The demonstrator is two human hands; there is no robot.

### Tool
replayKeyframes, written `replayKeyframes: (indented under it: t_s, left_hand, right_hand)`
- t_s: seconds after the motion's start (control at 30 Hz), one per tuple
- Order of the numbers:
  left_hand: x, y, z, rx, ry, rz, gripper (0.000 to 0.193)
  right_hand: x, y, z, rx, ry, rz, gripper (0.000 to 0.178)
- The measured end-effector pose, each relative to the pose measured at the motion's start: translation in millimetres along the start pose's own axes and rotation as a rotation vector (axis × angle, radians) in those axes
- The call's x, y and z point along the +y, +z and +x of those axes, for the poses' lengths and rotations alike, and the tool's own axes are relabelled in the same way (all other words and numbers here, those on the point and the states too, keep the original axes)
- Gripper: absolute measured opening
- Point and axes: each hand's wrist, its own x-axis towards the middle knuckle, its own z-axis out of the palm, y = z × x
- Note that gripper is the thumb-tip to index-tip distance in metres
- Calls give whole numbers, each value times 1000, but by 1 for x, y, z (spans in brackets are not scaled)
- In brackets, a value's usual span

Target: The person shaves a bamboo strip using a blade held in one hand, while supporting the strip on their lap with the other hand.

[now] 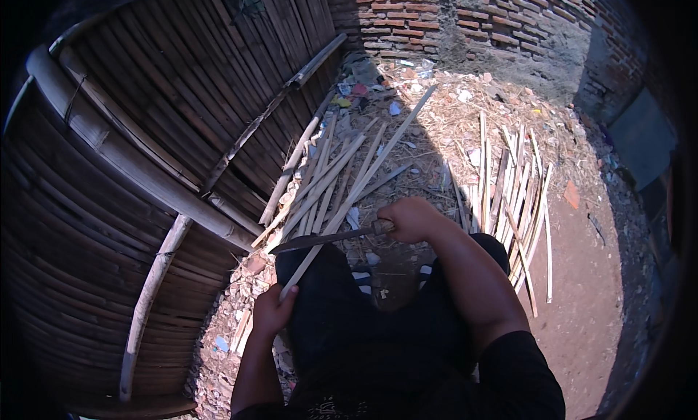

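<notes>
Left grip (273, 311) — closed around the near end of one long pale strip (389, 149), probably split bamboo, which slants away from the wearer, up and to the right, past the left knee. Right grip (411, 220) — a fist clamped on the handle of a long dark-bladed knife (349, 235), its blade pointing left and crossing the strip a little beyond the left grip; how deep the edge bites, if at all, cannot be told. Dark trousers (320, 271), one pair, knees bent beneath the work; striped footwear (362, 277) between them, partly seen. Step in hand, as judged: dressing the strip's face or edge with the blade. Next move would call for a firm left hold, a shallow blade angle and the left fingers well clear of the edge. Left bundle of loose strips (329, 180), beyond the knife, lying roughly lengthwise on littered ground. Right bundle of strips (518, 195), fanned, mostly sunlit, several crossing. Orange fragment (571, 195), one, on bare earth beside it. Slatted wall (182, 93), dark, with pale poles, along the left side. Brick wall (396, 17), weathered, closing the far end.
</notes>
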Motion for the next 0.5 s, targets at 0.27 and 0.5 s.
replayKeyframes:
  t_s: [0.27,0.5]
  left_hand:
    - [6,-1,1,-9,5,22,58]
    - [-1,-5,10,-117,-49,-82,59]
  right_hand:
    - [71,-1,-14,485,519,184,39]
    - [49,6,-9,282,233,155,32]
